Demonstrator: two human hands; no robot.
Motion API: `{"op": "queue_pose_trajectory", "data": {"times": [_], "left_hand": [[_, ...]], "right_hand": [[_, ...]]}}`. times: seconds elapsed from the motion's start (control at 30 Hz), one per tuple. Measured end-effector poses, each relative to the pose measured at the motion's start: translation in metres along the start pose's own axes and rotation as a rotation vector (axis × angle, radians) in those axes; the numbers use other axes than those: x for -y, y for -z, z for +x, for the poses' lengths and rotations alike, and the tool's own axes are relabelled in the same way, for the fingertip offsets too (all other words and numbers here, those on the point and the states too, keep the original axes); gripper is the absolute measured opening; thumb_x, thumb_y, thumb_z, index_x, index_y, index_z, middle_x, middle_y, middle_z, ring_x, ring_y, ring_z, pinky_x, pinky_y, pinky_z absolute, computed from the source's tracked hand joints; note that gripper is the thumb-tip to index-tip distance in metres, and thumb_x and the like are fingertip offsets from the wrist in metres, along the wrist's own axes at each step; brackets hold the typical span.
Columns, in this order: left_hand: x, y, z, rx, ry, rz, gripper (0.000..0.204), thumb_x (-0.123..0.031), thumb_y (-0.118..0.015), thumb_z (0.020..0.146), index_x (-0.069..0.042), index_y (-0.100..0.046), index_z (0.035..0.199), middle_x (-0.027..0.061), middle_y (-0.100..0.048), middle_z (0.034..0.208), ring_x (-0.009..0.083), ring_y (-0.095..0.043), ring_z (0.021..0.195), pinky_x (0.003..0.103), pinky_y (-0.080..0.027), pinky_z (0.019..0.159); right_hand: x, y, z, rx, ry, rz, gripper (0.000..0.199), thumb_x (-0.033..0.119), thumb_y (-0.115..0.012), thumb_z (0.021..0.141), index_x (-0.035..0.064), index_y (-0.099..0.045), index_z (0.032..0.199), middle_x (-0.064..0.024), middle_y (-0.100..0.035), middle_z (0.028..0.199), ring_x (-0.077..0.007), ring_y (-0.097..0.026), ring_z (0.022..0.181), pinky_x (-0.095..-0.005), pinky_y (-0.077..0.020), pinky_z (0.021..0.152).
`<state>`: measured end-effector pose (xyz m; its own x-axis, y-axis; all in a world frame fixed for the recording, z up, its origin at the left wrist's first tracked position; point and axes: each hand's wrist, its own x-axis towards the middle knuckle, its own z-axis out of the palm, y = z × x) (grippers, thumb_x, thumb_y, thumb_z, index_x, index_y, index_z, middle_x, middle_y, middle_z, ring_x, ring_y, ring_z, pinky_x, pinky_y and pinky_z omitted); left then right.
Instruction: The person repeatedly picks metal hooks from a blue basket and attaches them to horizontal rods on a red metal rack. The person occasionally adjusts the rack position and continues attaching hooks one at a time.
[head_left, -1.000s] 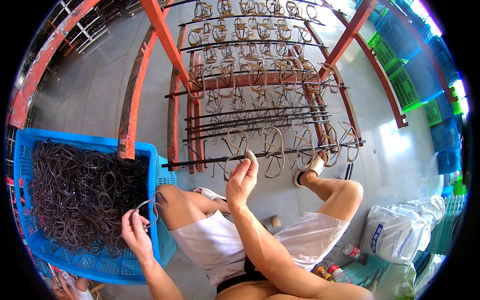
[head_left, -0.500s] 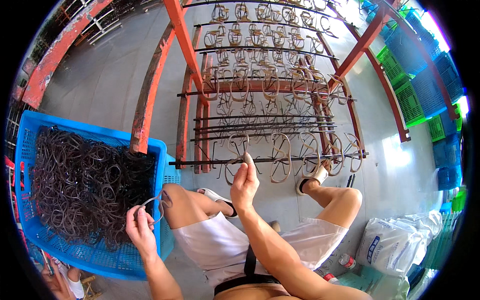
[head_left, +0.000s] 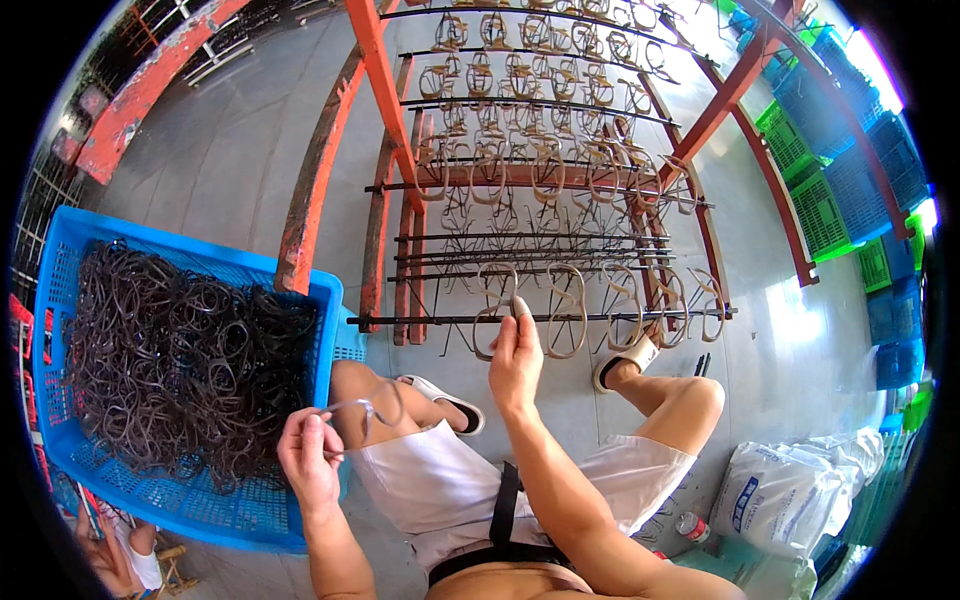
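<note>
My left hand point(head_left: 311, 462) pinches a thin figure-eight frame point(head_left: 366, 404) between thumb and fingers, over my left knee and beside the blue basket point(head_left: 328, 345). The basket is heaped with a tangle of similar dark, shiny loops point(head_left: 190, 370). My right hand point(head_left: 517, 365) is raised to the nearest black bar point(head_left: 420, 321) of the rack. Its fingers close at the edge of a brownish figure-eight frame point(head_left: 481, 287), the leftmost on that bar; one fingertip looks grey, as if covered. More such frames point(head_left: 567, 310) hang to its right.
Red rack posts point(head_left: 385, 100) stand ahead, with several rows of bars and hanging frames point(head_left: 545, 165) behind. At right are stacked blue and green crates point(head_left: 825, 205), white sacks point(head_left: 785, 495) and a bottle point(head_left: 691, 526). Another person point(head_left: 125, 555) sits at the lower left.
Both hands have shifted slightly to the right in the picture, as has the rack's near left part. The frame in my left hand has turned and now points more to the right.
</note>
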<state>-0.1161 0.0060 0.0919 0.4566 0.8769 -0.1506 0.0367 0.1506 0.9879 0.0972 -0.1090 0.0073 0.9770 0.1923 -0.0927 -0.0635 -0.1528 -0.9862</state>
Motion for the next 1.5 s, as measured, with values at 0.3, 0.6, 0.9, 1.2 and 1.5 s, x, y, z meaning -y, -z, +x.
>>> {"op": "queue_pose_trajectory", "data": {"times": [0.3, 0.6, 0.9, 1.2, 1.5], "left_hand": [[0.004, -0.028, 0.017, 0.295, 0.151, -0.354, 0.022, -0.024, -0.049, 0.092, -0.004, -0.054, 0.085, -0.0007, -0.043, 0.055, 0.0069, -0.038, 0.043, 0.020, -0.027, 0.038], [0.028, -0.057, 0.077, 0.187, -0.035, 0.179, 0.019, -0.023, -0.053, 0.091, -0.006, -0.060, 0.098, -0.0004, -0.057, 0.079, 0.0040, -0.047, 0.062, 0.017, -0.037, 0.052], [0.032, -0.093, 0.075, 0.190, -0.254, 0.532, 0.024, -0.008, -0.068, 0.077, -0.002, -0.058, 0.099, 0.0076, -0.056, 0.079, 0.0145, -0.051, 0.063, 0.027, -0.045, 0.059], [0.059, -0.098, 0.089, 0.118, -0.392, 0.549, 0.018, -0.008, -0.067, 0.078, -0.001, -0.062, 0.093, 0.0098, -0.057, 0.083, 0.0189, -0.057, 0.065, 0.030, -0.047, 0.058], [0.065, -0.097, 0.093, 0.109, -0.390, 0.487, 0.016, -0.011, -0.069, 0.078, -0.002, -0.067, 0.090, 0.0093, -0.058, 0.079, 0.0182, -0.058, 0.064, 0.029, -0.047, 0.058]], "right_hand": [[0.052, 0.035, -0.059, 0.998, 0.221, 0.175, 0.019, 0.012, -0.047, 0.092, -0.0036, -0.057, 0.096, -0.0066, -0.055, 0.066, -0.0143, -0.052, 0.058, -0.0275, -0.0452, 0.059], [0.009, -0.057, -0.032, 0.053, -0.069, 0.295, 0.031, 0.012, -0.041, 0.096, -0.0014, -0.042, 0.123, -0.0030, -0.056, 0.068, -0.0097, -0.055, 0.058, -0.0241, -0.0473, 0.053], [-0.001, -0.091, -0.036, -0.054, -0.132, 0.389, 0.029, 0.013, -0.041, 0.096, -0.0013, -0.044, 0.121, -0.0020, -0.055, 0.075, -0.0067, -0.049, 0.064, -0.0230, -0.0440, 0.057], [0.004, -0.086, -0.035, 0.067, -0.233, 0.731, 0.030, 0.013, -0.036, 0.098, 0.0000, -0.040, 0.124, -0.0006, -0.054, 0.077, -0.0065, -0.052, 0.066, -0.0216, -0.0480, 0.061], [-0.008, -0.095, -0.040, 0.017, -0.114, 0.679, 0.030, 0.011, -0.038, 0.097, 0.0012, -0.038, 0.125, -0.0011, -0.053, 0.078, -0.0075, -0.053, 0.067, -0.0235, -0.0506, 0.063]]}}
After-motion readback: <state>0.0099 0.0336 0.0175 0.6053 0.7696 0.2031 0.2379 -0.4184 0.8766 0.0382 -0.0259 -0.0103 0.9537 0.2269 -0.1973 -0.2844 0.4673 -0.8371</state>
